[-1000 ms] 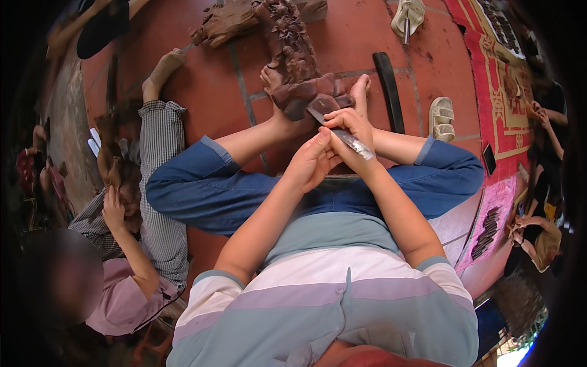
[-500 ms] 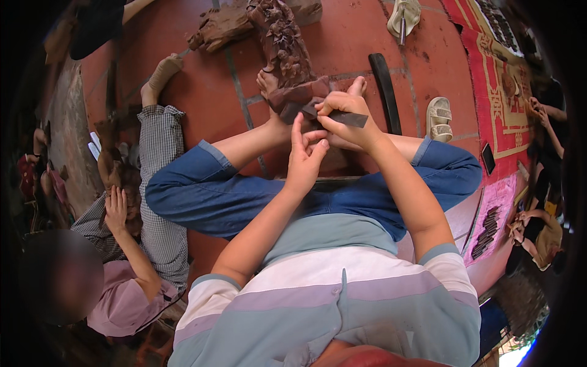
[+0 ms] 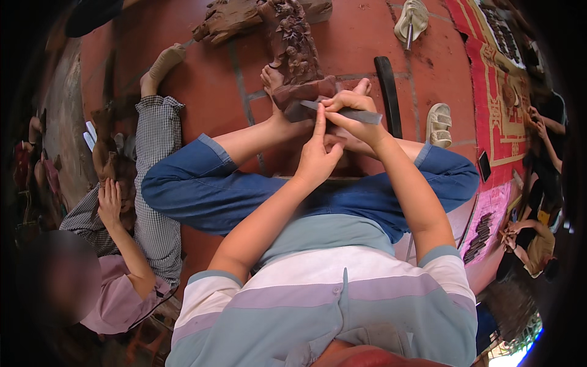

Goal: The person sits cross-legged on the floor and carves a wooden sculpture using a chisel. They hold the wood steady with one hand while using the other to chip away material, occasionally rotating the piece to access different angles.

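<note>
Fingers now lower on chisel, L hand up vs 0.5 s ago

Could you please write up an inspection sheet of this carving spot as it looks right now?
Surface: red tiled floor, person seated cross-legged on it.
Job's things: dark carved wood piece propped at the bare feet; flat metal chisel laid against its lower end.
Clutter: pale sandals, long black bar, second wood chunk.
Hands: right hand grips the chisel; left hand steadies it, forefinger raised.
Cables: nothing seen.
Surroundings: another person lying at left; red patterned mat; people at right.
</note>
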A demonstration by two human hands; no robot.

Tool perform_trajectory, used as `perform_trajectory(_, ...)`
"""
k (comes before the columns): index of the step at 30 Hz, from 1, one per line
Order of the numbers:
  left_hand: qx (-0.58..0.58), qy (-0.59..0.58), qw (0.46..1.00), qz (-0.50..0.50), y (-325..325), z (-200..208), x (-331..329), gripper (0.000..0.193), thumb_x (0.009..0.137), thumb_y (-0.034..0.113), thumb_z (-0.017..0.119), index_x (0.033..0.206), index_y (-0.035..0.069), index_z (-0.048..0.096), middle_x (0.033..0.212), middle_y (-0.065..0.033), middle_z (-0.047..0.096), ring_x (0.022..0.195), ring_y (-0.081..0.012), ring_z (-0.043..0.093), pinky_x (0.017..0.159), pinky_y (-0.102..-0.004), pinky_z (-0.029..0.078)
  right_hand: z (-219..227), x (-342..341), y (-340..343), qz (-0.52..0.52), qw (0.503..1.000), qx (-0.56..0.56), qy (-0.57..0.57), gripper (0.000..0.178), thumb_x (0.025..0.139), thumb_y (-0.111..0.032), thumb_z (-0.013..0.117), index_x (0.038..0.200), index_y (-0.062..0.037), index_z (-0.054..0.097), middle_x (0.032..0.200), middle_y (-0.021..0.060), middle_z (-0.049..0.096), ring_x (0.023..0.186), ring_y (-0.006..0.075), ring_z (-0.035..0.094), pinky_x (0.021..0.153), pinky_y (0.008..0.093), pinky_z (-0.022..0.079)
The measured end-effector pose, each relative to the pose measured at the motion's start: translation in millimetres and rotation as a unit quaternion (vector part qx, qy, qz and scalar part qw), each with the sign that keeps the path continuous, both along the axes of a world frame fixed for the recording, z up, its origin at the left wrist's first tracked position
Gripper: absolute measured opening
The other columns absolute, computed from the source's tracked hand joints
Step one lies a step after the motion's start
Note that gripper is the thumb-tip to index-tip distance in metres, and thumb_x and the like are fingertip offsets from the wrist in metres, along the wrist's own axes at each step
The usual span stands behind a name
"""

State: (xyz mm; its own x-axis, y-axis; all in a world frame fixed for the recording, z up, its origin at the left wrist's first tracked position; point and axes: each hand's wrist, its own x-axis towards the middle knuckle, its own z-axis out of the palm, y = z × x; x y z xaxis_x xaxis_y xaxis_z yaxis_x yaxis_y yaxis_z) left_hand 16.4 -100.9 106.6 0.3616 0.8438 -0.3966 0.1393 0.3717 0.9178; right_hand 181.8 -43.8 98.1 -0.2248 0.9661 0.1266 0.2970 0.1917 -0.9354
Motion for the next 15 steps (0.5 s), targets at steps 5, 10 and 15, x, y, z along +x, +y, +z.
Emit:
perform_trajectory(5,-0.006,-0.037,0.998,-0.045,11.4,3.4,-5.1,0.094,0.092,0.009,0.056,0.154,0.025,-0.012,0.103,-0.0087,0.069,0.081,-0.0086,0.06,0.065,-0.0221,0.05,23.7,0.4,16.2,0.023,0.994,-0.021,-0.105,0.008,0.077,-0.005,0.074,0.079,0.0,0.068,0.084,0.0099,0.069,0.077,0.0171,0.066,0.071,0.0302,0.05)
perform_trajectory(10,-0.009,-0.029,1.0,0.002,3.4,1.3,-0.7,0.094,0.092,0.009,0.055,0.153,0.025,-0.015,0.102,-0.0077,0.069,0.083,-0.0081,0.059,0.065,-0.0214,0.05,15.7,-11.6,11.5,0.014,0.995,0.013,-0.097,0.011,0.074,-0.005,0.076,0.079,0.0006,0.068,0.081,0.0097,0.069,0.081,0.0175,0.067,0.075,0.0289,0.05)
perform_trajectory(15,0.006,-0.05,0.997,-0.053,12.5,0.0,-2.8,0.097,0.091,0.008,0.057,0.152,0.022,-0.018,0.1,-0.0091,0.069,0.084,-0.0101,0.061,0.066,-0.0229,0.05,13.6,3.6,14.5,0.023,0.997,-0.026,-0.066,0.008,0.075,-0.002,0.074,0.079,0.0024,0.067,0.081,0.0099,0.069,0.082,0.0185,0.069,0.074,0.0293,0.052)
